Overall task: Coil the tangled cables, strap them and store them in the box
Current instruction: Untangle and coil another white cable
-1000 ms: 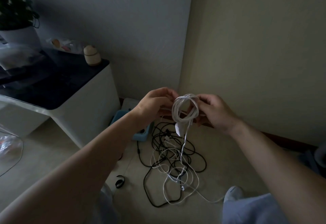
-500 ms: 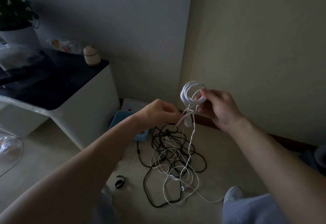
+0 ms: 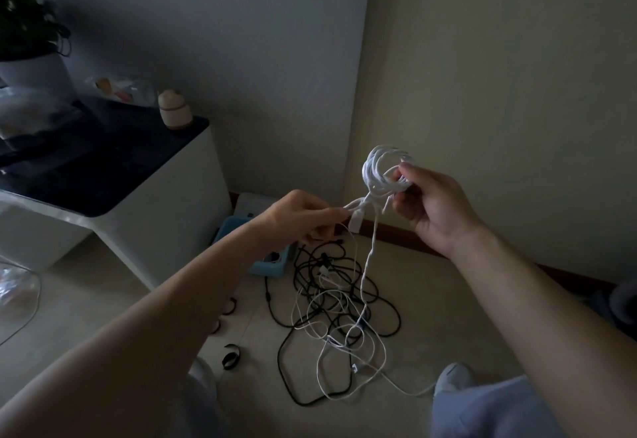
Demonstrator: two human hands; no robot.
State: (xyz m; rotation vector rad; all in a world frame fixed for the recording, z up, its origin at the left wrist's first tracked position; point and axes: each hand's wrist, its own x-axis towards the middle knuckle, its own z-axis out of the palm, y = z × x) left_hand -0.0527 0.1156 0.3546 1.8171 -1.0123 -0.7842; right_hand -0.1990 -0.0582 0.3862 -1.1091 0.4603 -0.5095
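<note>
Grips the white cable coil (image 3: 381, 172) in the right hand (image 3: 434, 206), fingers curled round its lower right side, loops standing up above the thumb. Pinches what looks like a flat white strap (image 3: 355, 220) in the left hand (image 3: 303, 217), just down and left of the coil. Runs slanted, from the left fingertips up to the coil's bottom. Closest to the left hand, so probably gets wrapped round next. Looks small, round and tight, with one long tail hanging to the cable tangle (image 3: 337, 299) on the floor below both hands. Blue box (image 3: 275, 265) under the left wrist.
</note>
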